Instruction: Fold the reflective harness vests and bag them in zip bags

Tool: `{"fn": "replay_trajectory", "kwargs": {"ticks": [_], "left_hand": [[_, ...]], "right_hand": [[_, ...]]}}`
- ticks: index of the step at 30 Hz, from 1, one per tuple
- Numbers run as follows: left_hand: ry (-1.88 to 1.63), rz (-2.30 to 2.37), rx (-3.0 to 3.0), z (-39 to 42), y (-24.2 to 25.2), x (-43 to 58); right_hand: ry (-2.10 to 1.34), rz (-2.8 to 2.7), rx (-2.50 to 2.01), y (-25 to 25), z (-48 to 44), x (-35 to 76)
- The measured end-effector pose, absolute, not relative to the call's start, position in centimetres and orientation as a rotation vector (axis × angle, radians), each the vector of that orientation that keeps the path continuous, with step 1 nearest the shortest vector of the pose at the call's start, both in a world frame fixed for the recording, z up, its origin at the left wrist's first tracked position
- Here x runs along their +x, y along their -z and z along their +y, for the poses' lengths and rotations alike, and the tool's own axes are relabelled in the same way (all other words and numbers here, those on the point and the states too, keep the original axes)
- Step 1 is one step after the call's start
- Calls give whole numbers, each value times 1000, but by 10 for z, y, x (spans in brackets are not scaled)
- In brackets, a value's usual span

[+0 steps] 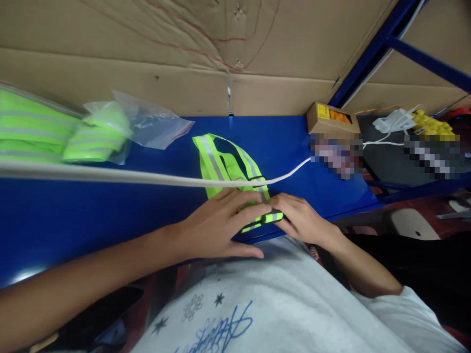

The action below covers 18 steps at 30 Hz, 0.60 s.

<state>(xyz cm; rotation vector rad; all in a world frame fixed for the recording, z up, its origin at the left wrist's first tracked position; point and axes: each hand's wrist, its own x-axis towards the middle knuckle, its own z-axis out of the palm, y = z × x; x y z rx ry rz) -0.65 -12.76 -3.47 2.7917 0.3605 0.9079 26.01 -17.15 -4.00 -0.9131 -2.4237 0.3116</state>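
A neon-yellow reflective vest [224,164] with grey stripes lies on the blue table [91,206], near its front edge. My left hand [217,223] lies flat on the vest's near end, fingers stretched out and pressing it down. My right hand [300,218] is closed in a pinch on a folded strap end of the vest, right beside my left fingertips. The part of the vest under my hands is hidden.
A white cable [110,175] runs across the table over the vest. Folded vests [33,130] and a bagged vest [99,132] lie at the left, with a clear plastic bag [154,125]. A small cardboard box [331,117] stands at the back right. Cardboard [147,59] lines the wall.
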Motion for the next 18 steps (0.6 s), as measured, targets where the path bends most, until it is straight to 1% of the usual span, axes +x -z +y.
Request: {"fn": "replay_trajectory", "kwargs": {"ticks": [3, 7, 10, 14, 18], "left_hand": [[-826, 427, 2872, -126, 31, -18], [-719, 396, 3027, -119, 35, -40], [-515, 440, 3012, -100, 37, -52], [-232, 389, 2905, -65, 36, -46], [-112, 308, 2858, -54, 35, -29]], "right_hand": [[-341, -2426, -924, 37, -169, 259], [-440, -2443, -925, 30, -160, 260], [-533, -2477, -929, 25, -147, 263], [-807, -2482, -934, 22, -121, 269], [-1087, -2511, -813, 16, -93, 275]]}}
